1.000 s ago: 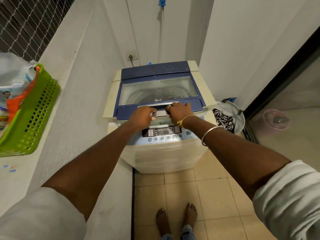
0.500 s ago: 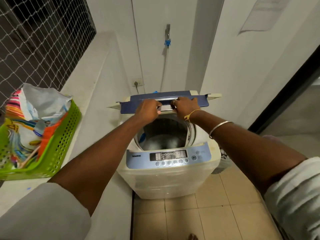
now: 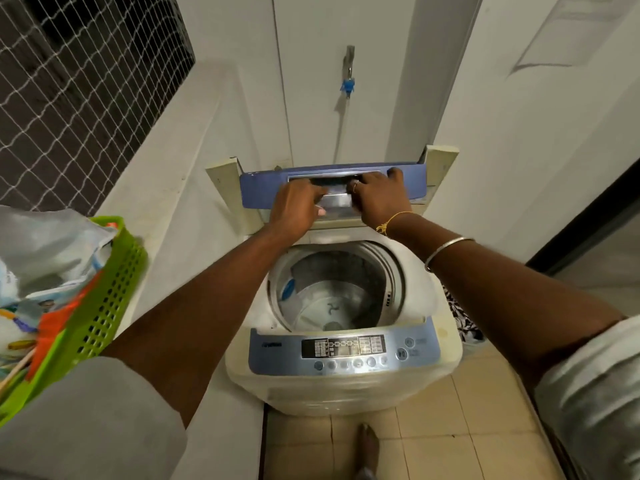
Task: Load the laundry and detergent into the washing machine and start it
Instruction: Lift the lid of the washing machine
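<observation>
Both your arms reach straight out over the open washing machine and meet side by side at the folded blue lid, which stands nearly upright at the machine's far edge. Your left hand curls round the lid's silver handle, knuckles up, thumb tucked beneath. Your right hand grips the same handle just beside it, fingers hooked over the top edge, a ring on one finger. Below your forearms the drum lies uncovered, with the control panel on the near side. On the ledge to the left, a green basket holds a crumpled bag. Black-and-white patterned cloth shows low, right of the machine
</observation>
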Motion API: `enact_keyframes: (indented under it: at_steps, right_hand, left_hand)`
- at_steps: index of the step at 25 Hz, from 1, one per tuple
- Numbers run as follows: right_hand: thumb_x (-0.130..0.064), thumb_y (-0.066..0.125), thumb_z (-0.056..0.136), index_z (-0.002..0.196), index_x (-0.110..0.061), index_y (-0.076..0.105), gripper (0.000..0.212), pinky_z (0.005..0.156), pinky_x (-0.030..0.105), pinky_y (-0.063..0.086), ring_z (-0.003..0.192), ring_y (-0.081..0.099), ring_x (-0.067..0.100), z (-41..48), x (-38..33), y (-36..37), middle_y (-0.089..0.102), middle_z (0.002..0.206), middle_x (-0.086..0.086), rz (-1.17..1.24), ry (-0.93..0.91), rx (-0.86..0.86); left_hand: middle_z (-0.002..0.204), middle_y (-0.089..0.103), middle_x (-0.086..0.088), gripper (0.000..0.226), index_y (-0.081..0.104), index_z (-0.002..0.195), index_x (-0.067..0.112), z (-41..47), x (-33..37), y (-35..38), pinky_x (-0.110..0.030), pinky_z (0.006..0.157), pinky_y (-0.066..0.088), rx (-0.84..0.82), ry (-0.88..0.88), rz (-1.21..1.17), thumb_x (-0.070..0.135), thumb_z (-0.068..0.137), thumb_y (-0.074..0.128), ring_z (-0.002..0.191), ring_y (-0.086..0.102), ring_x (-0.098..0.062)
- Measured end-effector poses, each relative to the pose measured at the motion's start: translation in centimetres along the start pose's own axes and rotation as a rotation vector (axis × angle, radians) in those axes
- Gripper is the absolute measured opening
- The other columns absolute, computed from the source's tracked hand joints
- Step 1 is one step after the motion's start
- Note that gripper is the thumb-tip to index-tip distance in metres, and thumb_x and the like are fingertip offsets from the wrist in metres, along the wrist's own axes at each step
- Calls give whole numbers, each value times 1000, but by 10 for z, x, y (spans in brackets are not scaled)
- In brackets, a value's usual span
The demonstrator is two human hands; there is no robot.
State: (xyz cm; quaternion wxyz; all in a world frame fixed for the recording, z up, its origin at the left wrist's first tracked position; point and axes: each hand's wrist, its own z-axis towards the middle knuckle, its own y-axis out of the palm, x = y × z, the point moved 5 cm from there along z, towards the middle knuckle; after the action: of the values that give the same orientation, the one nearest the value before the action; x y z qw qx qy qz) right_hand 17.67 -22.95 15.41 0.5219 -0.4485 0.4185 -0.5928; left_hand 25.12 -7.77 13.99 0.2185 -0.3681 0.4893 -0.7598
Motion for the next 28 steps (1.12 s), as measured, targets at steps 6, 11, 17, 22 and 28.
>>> enact_keyframes:
  at_steps: [6, 11, 17, 22, 28]
  right_hand:
    - [-26, 67, 90, 128, -23, 62, 38, 114, 56, 19, 121, 54, 32, 38, 22, 28, 66, 119, 7, -61, -49, 107]
    - [-17, 72, 86, 130, -21, 62, 46, 109, 53, 26, 115, 57, 32, 60, 34, 42, 66, 112, 7, -113, -78, 89]
    - [-15, 71, 86, 132, -18, 59, 47, 101, 49, 33, 114, 55, 34, 68, 34, 62, 64, 116, 9, -111, -51, 130]
    - [-14, 68, 87, 131, -18, 58, 46, 98, 47, 35, 116, 53, 33, 68, 35, 67, 63, 118, 9, -91, -44, 141]
    - [-11, 73, 82, 135, -16, 55, 57, 100, 48, 38, 120, 53, 35, 58, 30, 59, 63, 123, 10, -40, -38, 99]
  left_hand:
    - [102, 66, 0, 24, 67, 115, 22, 44, -20, 23, -33, 86, 56, 79, 7, 109, 24, 91, 66, 92, 65, -17]
    - [114, 65, -4, 35, 62, 127, 24, 65, -28, 34, -33, 91, 52, 115, 22, 103, 15, 93, 60, 104, 61, -23]
    - [142, 52, -10, 56, 45, 145, 17, 66, -42, 62, -43, 111, 40, 97, 52, 216, 15, 92, 63, 131, 47, -30]
    - [145, 49, -11, 63, 42, 146, 14, 63, -41, 67, -46, 114, 35, 104, 60, 232, 10, 89, 68, 135, 43, -32]
    - [148, 44, -10, 64, 39, 148, 14, 53, -37, 55, -42, 115, 35, 36, 79, 166, 3, 89, 62, 138, 39, -29]
